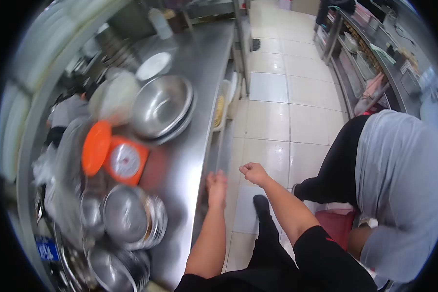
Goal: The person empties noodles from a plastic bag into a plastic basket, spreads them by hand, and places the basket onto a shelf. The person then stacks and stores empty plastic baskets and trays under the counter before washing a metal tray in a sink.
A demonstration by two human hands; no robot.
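A pale, glossy tiled floor (267, 119) is stretching from the near side to the far side, forming an aisle. A long stainless-steel table (182, 168) is filling the left, its right edge running along the aisle, and a grey metal counter with shelves (394, 80) is bounding the far right. Free floor is lying between them, beyond the hands, while a person in a light grey top and black trousers (399, 160) is leaning on the near right and narrowing the passage. A dark red object (332, 226), partly hidden, is sitting beside that person.

On the table, wide stacked steel bowls (163, 104) are standing toward the far side, and smaller round metal bowls (125, 214) are crowding the near left. Between them an orange scale with a round white dial (126, 160) is resting, with a round orange dish (97, 148) tilting at its left. A white oval plate (154, 65) is lying farther off.

The left hand (217, 189) is hanging just beside the table edge, fingers blurred and loosely curled. The right hand (254, 174) is hovering over the aisle, fingers bending inward. Whether either is grasping something small, I am not able to say.
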